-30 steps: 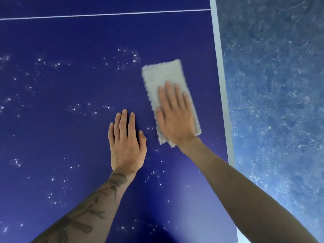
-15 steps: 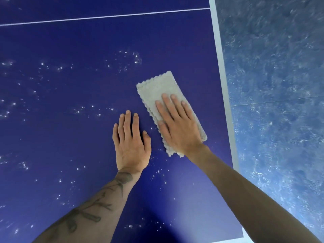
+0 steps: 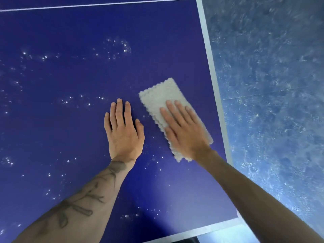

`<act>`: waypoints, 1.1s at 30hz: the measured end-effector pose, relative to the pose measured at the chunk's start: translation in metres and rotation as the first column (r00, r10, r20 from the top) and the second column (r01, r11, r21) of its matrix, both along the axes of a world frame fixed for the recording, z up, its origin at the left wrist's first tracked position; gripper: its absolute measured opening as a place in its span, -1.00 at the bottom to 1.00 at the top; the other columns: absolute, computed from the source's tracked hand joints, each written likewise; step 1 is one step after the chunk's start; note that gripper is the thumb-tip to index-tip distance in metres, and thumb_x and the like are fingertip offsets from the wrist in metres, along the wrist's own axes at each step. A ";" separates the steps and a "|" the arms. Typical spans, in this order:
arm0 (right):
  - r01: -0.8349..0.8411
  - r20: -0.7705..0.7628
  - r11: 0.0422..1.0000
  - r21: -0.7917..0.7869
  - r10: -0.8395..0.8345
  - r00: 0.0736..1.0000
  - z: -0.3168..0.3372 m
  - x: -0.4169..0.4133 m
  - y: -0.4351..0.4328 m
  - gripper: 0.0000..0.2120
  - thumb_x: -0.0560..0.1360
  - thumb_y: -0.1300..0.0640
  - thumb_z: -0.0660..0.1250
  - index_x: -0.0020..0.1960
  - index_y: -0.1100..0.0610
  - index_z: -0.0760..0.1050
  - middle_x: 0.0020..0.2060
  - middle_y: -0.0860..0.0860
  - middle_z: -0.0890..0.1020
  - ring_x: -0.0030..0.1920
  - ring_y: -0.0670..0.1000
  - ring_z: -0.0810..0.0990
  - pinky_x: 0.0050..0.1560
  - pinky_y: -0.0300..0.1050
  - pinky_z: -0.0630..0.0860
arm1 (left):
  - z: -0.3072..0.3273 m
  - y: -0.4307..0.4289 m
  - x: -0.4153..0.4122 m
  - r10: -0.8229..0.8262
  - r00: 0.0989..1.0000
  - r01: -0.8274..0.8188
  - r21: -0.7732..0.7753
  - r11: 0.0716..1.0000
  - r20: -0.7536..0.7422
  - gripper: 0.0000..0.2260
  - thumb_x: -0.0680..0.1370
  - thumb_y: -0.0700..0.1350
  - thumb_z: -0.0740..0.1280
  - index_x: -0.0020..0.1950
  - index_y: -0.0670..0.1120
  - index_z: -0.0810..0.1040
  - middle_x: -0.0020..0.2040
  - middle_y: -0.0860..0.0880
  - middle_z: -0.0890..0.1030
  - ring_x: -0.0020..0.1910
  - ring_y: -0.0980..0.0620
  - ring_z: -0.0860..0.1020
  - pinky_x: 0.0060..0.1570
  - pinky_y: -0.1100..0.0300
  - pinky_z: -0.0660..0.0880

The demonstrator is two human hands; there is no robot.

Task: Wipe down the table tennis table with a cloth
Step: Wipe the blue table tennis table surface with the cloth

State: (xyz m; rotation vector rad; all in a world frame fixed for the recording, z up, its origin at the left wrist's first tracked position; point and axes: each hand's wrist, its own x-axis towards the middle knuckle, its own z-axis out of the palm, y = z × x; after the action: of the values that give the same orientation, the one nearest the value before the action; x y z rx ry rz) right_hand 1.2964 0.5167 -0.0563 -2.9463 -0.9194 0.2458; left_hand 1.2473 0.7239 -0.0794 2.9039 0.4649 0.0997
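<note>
The dark blue table tennis table (image 3: pixel 70 137) fills most of the view, speckled with small white droplets. A folded pale grey cloth (image 3: pixel 157 97) lies flat near the table's right edge. My right hand (image 3: pixel 184 130) presses down on the cloth with straight fingers, covering its nearer half. My left hand (image 3: pixel 122 130) rests flat on the bare tabletop just left of the cloth, fingers straight and together.
A white border line (image 3: pixel 213 81) runs along the table's right edge, and another (image 3: pixel 201 230) along the near edge. A thin white line (image 3: pixel 87 5) crosses the far part. Mottled blue floor (image 3: pixel 271 85) lies to the right.
My right hand has drawn the cloth toward me along the right edge, and the cloth has turned slightly. My left hand stays flat in the same spot.
</note>
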 end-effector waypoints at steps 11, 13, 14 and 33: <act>0.228 0.004 0.971 0.073 -0.229 0.973 -0.003 0.001 0.033 -0.43 0.77 -0.05 -0.06 0.74 0.07 0.03 0.72 0.09 0.05 0.72 0.15 0.00 0.69 0.19 -0.01 | 0.004 0.000 -0.001 -0.001 1.000 0.003 -0.063 0.998 0.028 -0.50 0.73 -0.04 0.11 0.66 -0.18 0.26 0.69 -0.15 0.20 0.68 -0.16 0.14 0.66 -0.14 0.05; 0.041 -0.003 0.998 0.048 -0.041 0.999 -0.004 -0.024 0.009 -0.44 0.77 -0.05 -0.02 0.74 0.07 0.06 0.72 0.07 0.06 0.72 0.13 0.02 0.69 0.19 0.03 | 0.007 0.001 -0.003 -0.025 0.999 0.027 -0.077 0.997 0.020 -0.52 0.73 -0.07 0.12 0.65 -0.19 0.27 0.69 -0.16 0.21 0.68 -0.17 0.15 0.66 -0.15 0.03; 0.030 -0.004 0.999 0.034 -0.030 1.000 -0.003 -0.030 -0.009 -0.44 0.77 -0.05 -0.01 0.73 0.06 0.07 0.72 0.07 0.08 0.72 0.13 0.03 0.68 0.19 0.05 | 0.009 0.002 -0.006 -0.046 0.999 0.048 -0.069 0.996 0.021 -0.53 0.74 -0.08 0.12 0.65 -0.19 0.28 0.68 -0.17 0.23 0.68 -0.17 0.16 0.66 -0.16 0.03; 0.403 -0.014 0.915 0.024 -0.403 0.915 0.002 -0.012 -0.044 -0.41 0.76 -0.08 -0.11 0.75 0.04 -0.05 0.73 0.08 -0.01 0.72 0.14 -0.04 0.69 0.18 -0.04 | -0.009 -0.006 -0.106 -0.088 0.994 0.089 -0.008 0.996 0.058 -0.51 0.72 -0.03 0.06 0.66 -0.10 0.25 0.68 -0.12 0.20 0.68 -0.15 0.15 0.68 -0.07 0.01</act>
State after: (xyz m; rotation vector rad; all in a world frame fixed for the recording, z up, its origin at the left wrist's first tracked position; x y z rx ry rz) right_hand 1.2842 0.4728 -0.0541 -3.0151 -0.2905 0.2228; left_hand 1.1414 0.7175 -0.0881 2.8967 0.3256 0.1673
